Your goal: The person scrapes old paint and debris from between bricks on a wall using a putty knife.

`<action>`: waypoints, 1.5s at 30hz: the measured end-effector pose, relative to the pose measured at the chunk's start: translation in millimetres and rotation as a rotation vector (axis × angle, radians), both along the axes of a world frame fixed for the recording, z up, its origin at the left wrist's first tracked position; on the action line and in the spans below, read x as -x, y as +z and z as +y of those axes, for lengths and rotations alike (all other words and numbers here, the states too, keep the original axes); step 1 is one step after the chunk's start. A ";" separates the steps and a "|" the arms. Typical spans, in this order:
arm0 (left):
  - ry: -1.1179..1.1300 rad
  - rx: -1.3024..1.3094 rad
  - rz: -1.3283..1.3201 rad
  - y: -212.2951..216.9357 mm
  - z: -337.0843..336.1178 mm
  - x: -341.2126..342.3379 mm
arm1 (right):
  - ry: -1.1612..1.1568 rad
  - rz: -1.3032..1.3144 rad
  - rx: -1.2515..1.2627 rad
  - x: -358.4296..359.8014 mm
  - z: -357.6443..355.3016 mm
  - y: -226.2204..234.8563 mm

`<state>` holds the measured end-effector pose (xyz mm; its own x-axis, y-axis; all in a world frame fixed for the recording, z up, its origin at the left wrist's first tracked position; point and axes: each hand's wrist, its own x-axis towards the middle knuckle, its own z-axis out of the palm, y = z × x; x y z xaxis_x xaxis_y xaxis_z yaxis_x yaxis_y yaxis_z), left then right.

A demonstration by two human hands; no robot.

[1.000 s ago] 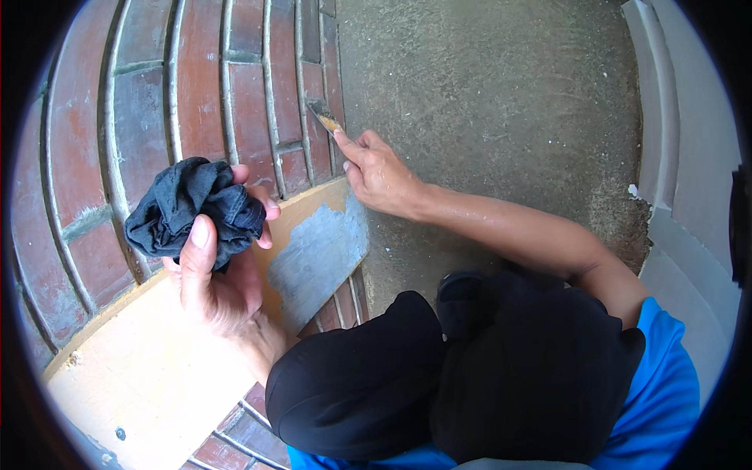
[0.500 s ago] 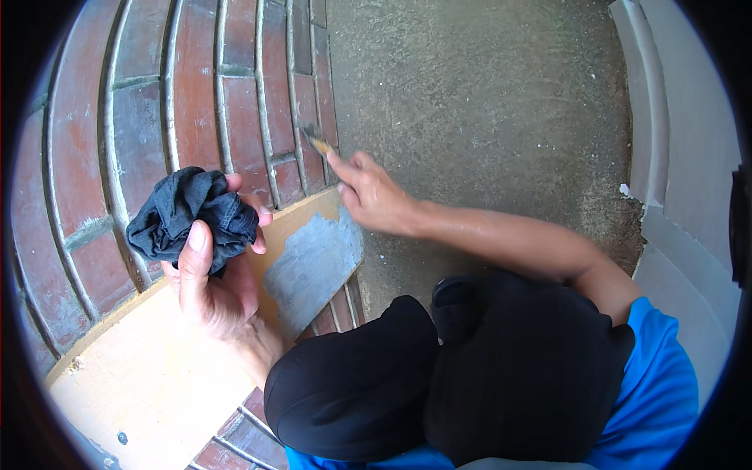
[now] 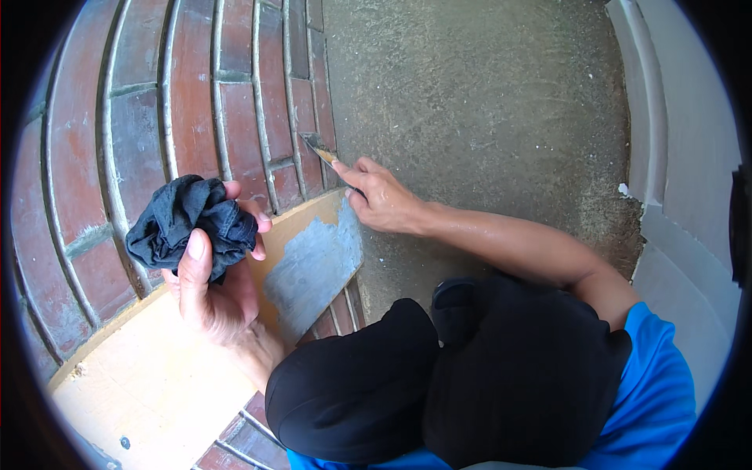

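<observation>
My left hand [image 3: 223, 294] is closed around a crumpled dark cloth [image 3: 188, 223], thumb in front and fingers behind. It is raised over the cream-painted ledge. In my right hand [image 3: 385, 200] is a putty knife [image 3: 319, 147] with a wooden handle, the index finger stretched along it. Its thin dark blade lies against the lower rows of the red and grey brick wall [image 3: 192, 102], close to where the wall meets the floor. Most of the handle is hidden in the palm.
The cream ledge [image 3: 149, 384] juts from the brick wall and has a bare grey patch [image 3: 313, 266] at its end. Rough concrete floor [image 3: 486, 102] stretches to the right, up to a pale panel [image 3: 697, 157]. My bent knees [image 3: 352, 384] in black trousers fill the near middle.
The putty knife's blade has shifted slightly along the lower bricks toward me and shows more sharply now. My left hand with the cloth has barely moved.
</observation>
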<state>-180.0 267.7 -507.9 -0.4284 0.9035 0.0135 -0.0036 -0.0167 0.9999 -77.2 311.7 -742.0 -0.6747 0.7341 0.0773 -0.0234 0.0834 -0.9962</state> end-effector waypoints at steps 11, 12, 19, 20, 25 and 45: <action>0.018 -0.004 0.000 -3.3 2.8 0.3 | 0.079 -0.109 -0.003 -6.1 11.0 7.8; 0.013 -0.010 -0.005 -3.3 3.9 -0.7 | 0.082 -0.106 -0.003 -4.3 20.8 7.9; -0.003 0.019 0.017 -2.1 1.1 1.4 | 0.100 -0.136 0.070 -3.5 42.5 13.7; -0.002 0.015 0.019 -1.9 1.3 1.1 | 0.072 -0.083 0.018 -3.6 25.0 6.1; -0.007 0.027 0.004 -0.4 0.9 1.6 | 0.052 -0.134 0.105 4.0 60.3 16.0; 0.048 0.018 0.014 -5.7 5.5 -2.0 | -0.049 -0.071 -0.030 -4.4 11.5 6.4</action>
